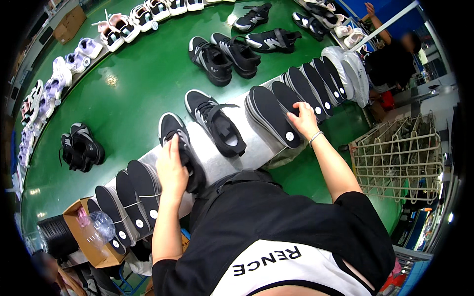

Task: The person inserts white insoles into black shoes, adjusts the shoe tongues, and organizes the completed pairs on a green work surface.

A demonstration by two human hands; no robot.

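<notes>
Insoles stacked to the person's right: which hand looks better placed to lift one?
Probably the right hand: it is right at those black insoles, with no shoe in it, while the left hand is on a black shoe, farther from the stacks.

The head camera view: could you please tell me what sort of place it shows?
Probably a shoe factory or workshop: stacks of black insoles line a metal bench, with black-and-grey sneakers among them and a row of pale shoes beyond.
</notes>
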